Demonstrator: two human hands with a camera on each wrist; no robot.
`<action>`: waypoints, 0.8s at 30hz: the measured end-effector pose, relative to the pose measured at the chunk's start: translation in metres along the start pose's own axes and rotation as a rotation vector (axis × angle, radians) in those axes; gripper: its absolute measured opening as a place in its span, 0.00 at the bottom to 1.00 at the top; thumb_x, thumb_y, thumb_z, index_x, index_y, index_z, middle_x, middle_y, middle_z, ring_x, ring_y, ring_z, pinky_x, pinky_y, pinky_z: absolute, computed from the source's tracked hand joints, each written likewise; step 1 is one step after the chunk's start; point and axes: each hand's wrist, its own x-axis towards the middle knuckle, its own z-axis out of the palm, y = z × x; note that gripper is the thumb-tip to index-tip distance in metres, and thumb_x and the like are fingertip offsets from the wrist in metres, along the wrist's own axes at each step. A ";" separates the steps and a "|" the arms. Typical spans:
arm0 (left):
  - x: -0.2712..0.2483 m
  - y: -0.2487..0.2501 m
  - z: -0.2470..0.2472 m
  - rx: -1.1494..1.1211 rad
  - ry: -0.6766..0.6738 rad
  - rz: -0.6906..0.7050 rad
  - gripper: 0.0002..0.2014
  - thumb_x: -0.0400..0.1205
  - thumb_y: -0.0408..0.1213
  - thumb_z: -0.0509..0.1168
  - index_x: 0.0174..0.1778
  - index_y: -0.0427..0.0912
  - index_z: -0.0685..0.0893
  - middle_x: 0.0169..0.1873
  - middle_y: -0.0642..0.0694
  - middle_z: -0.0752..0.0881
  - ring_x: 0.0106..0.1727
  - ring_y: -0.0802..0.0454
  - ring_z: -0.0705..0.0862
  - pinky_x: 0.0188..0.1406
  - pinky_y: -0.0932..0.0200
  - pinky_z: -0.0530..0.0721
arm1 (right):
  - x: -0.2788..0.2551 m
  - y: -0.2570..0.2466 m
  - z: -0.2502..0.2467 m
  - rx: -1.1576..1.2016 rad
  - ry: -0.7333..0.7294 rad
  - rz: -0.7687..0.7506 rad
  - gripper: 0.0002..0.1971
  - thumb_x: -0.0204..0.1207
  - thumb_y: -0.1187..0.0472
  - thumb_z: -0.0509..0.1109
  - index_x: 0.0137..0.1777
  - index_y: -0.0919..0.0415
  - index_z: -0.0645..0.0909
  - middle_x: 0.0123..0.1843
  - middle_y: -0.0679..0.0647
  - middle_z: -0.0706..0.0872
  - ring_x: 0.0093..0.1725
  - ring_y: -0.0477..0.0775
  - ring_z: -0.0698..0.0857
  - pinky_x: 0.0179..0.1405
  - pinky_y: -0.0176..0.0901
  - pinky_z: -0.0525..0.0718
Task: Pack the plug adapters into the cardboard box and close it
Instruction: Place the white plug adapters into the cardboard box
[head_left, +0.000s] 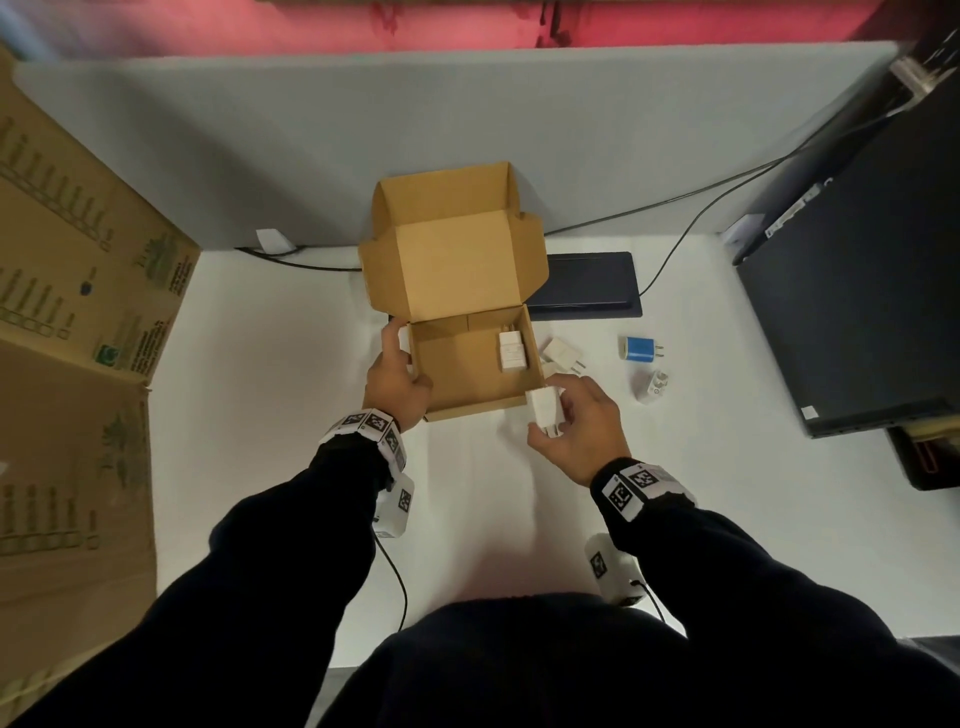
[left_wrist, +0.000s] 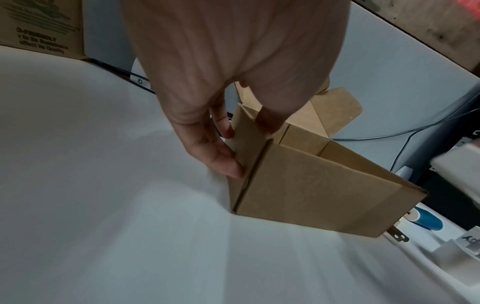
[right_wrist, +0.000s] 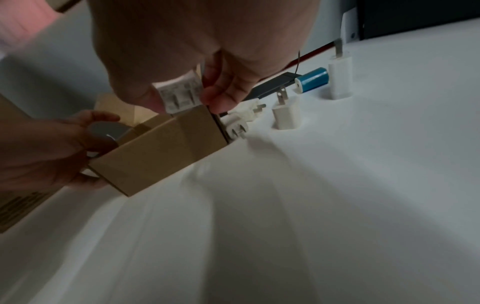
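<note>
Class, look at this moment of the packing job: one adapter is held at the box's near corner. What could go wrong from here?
1. The right hand only pinches the white adapter at the cardboard box corner; it might slip outside.
2. The left hand steadies one wall only; a knock could shift the box.
3. The loose blue adapter and white ones beside the box could be overlooked before closing.

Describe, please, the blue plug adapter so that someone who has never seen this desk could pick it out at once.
Start at the open cardboard box in the middle of the white table, then look to its right, past the white adapters lying beside it. The blue plug adapter lies on its side there, prongs pointing away from the box. It is the only coloured one; every other adapter is white.
</note>
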 end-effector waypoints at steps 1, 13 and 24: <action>-0.001 0.001 0.000 -0.016 0.000 -0.010 0.41 0.79 0.30 0.64 0.82 0.64 0.54 0.56 0.40 0.81 0.49 0.39 0.85 0.43 0.44 0.91 | 0.001 -0.006 0.000 0.026 0.012 -0.017 0.26 0.62 0.53 0.82 0.61 0.48 0.81 0.51 0.50 0.81 0.43 0.50 0.82 0.44 0.53 0.88; 0.000 -0.003 0.004 -0.233 0.038 -0.205 0.15 0.87 0.40 0.64 0.65 0.45 0.65 0.44 0.44 0.85 0.40 0.44 0.88 0.38 0.33 0.93 | 0.072 -0.078 0.053 -0.229 -0.250 0.038 0.24 0.71 0.49 0.79 0.63 0.56 0.78 0.57 0.58 0.86 0.57 0.62 0.85 0.57 0.55 0.87; 0.033 -0.005 0.003 -0.123 -0.118 -0.150 0.27 0.75 0.44 0.64 0.73 0.60 0.74 0.38 0.45 0.88 0.45 0.39 0.89 0.52 0.37 0.90 | 0.113 -0.084 0.094 -0.210 -0.308 0.199 0.07 0.73 0.63 0.78 0.45 0.52 0.83 0.46 0.52 0.88 0.50 0.56 0.87 0.54 0.46 0.85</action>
